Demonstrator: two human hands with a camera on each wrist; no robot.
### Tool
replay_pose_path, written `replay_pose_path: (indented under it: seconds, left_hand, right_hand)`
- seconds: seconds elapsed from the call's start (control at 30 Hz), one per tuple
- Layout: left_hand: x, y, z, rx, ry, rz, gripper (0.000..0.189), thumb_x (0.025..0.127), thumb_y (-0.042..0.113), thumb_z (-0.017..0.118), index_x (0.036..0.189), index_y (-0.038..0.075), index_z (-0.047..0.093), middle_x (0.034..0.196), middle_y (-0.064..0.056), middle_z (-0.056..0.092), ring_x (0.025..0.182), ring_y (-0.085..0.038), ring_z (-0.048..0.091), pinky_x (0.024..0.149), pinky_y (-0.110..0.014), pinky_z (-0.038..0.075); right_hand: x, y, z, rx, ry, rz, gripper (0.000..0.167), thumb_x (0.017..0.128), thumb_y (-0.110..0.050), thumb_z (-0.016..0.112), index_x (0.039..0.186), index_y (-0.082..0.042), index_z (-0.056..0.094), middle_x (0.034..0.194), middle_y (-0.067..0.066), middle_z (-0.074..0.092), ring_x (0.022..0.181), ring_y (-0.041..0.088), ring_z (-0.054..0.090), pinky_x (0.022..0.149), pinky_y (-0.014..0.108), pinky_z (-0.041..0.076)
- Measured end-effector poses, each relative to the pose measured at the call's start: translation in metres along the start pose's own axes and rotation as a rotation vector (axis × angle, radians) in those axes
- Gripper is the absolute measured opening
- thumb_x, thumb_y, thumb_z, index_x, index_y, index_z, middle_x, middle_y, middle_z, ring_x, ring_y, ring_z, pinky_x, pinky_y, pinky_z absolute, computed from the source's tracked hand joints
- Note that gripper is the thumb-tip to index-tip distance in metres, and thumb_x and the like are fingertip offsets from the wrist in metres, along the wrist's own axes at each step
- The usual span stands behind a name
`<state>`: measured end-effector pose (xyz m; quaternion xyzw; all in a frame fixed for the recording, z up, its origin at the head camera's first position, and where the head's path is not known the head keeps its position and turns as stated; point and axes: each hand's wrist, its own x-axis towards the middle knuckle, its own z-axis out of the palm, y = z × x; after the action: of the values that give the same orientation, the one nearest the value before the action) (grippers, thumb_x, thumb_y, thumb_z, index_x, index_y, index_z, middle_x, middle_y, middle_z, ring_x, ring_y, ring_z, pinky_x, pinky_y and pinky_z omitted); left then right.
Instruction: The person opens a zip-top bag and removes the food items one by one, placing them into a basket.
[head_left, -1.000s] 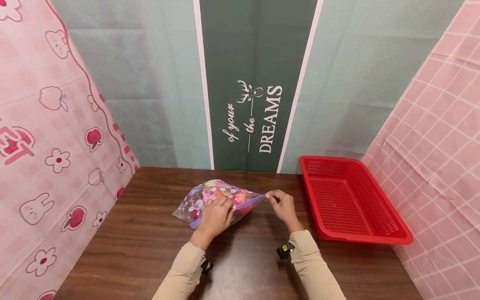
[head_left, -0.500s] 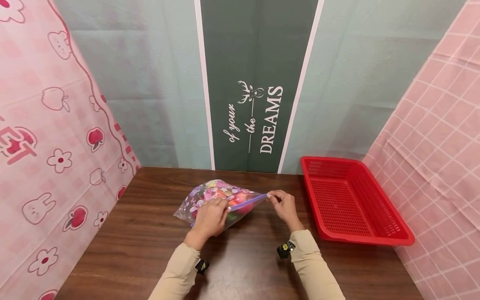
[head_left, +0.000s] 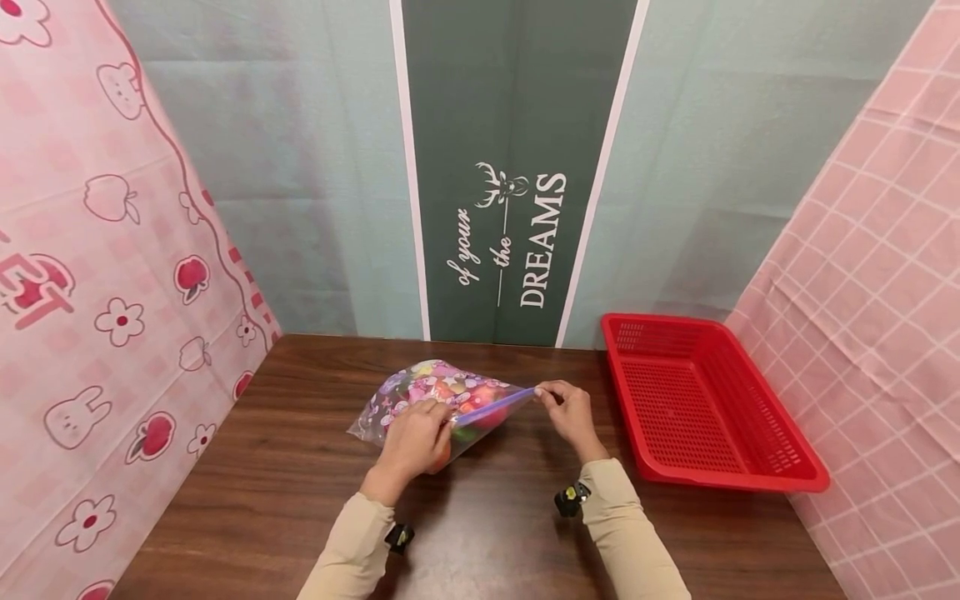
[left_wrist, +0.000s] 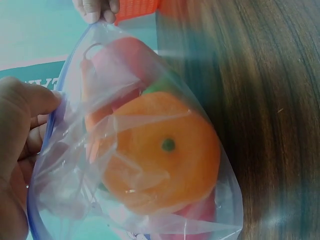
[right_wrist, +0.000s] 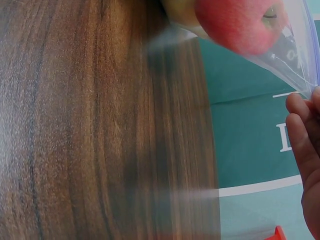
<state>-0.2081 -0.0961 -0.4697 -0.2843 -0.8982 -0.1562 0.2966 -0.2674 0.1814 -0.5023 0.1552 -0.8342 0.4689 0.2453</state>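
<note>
A transparent printed bag (head_left: 420, 385) lies on the brown wood-grain surface (head_left: 255, 475), left of the red basket (head_left: 738, 479) and well apart from it. Its purple strip (head_left: 498, 407) runs from the near left to the far right. My right grip (head_left: 567, 412) pinches the strip's right end between thumb and fingers. My left grip (head_left: 415, 442) pinches the same strip farther left, thumb against the curled fingers. Whether the strip is sealed along its length, I cannot tell.

Seen through the film: an orange, rounded piece with a green spot (left_wrist: 160, 155) beside my left grip, and a red, apple-like piece (right_wrist: 235, 22) toward my right.

Handling, as judged: the film should be thin, limp and slippery, creasing readily under my fingers; the bulky contents probably give it moderate weight and may roll. The stiffer strip offers the best hold for pinching; for lifting, I would support the filled body from beneath.
</note>
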Motion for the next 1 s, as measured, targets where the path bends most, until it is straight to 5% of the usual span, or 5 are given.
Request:
replay_pose_path:
  seconds: [1.0]
  left_hand:
    - [-0.022,-0.016,-0.013,-0.065,0.097,0.053,0.01,0.076,0.014,0.067,0.075,0.009,0.058,0.075,-0.002,0.053,0.069,-0.024,0.046,0.063,-0.037,0.042]
  right_hand:
    - [0.006,0.002,0.001,-0.049,0.001,-0.01,0.007,0.08,-0.004,0.072,0.079,0.002,0.07,0.073,0.005,0.067,0.064,0.017,0.059,0.055,0.029,0.049]
